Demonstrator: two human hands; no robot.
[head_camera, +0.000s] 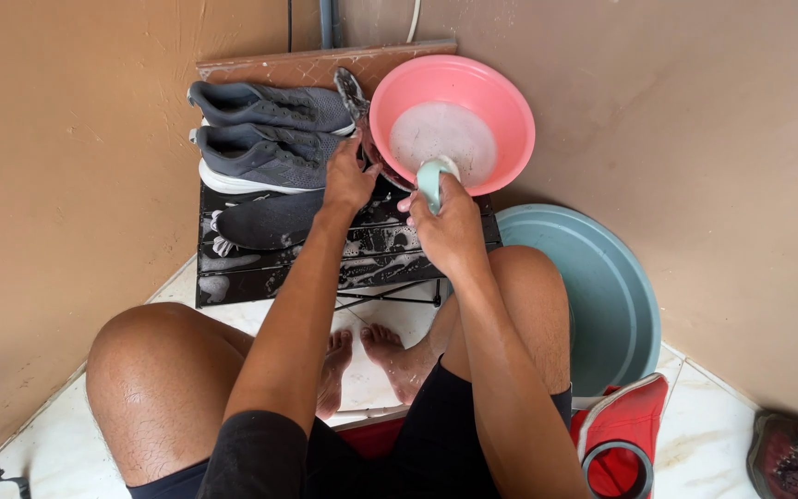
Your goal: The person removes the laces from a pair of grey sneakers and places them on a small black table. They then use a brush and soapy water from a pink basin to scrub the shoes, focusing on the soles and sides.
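Head view, left hand: the left hand (348, 180) grips a dark shoe (355, 100) by its edge, fingers closed round it, tilting it sole-up against the rim of the pink basin (510, 102)
Head view, right hand: the right hand (450, 226) is wrapped round the handle of a pale green brush (432, 177), fingers clamped on it; the brush head dips over the near rim of the pink basin, just at the soapy water
Head view, pink basin: it stands at the back right corner of the desk, tipped a little toward the person, with cloudy white suds pooled in its bottom
Head view, desk: a low black slatted folding desk (233, 286) in the corner, wet and streaked with foam; a reddish board (279, 66) leans behind it
Head view, other shoes: two grey trainers (265, 134) with white soles lie side by side at the back left of the desk, and a dark insole or sock-like piece (265, 220) lies just in front of them
Head view, floor: a larger blue-green basin (616, 305) sits on the white tiles to the right, beside the person's knee; a red stool or bag (621, 434) is under the right thigh, and a dark red shoe (787, 457) lies at the far right edge
Progress, as a judgement: foam on the desk and suds in the basin suggest scrubbing is well under way; the shoe in hand looks part-washed, while the grey pair looks dry, so likely not yet scrubbed; rinsing seems not begun, though that cannot be told for sure
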